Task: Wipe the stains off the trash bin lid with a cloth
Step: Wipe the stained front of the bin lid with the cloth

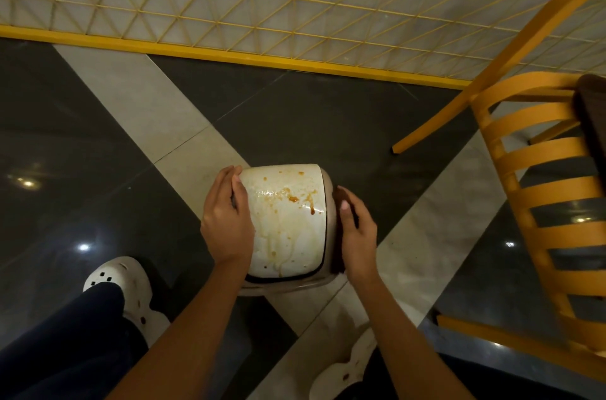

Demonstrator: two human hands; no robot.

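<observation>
My left hand grips the stained white plastic bin lid. My right hand holds the dark brown cloth beside it. Wiping should come next.

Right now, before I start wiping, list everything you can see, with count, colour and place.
trash bin: one, beige, on the floor at centre
trash bin lid: one, white, on top of the bin
stains: many, orange-brown, spread over the lid
cloth: one, dark brown, against the bin's right side
chair: one, yellow with a dark seat, at right
mesh partition: one, yellow, across the top
floor: dark and light tiles, glossy
clogs: two, white, lower left and bottom centre
trousers: dark blue, lower left
left hand: one, holds the lid's left edge
right hand: one, holds the cloth against the bin
</observation>
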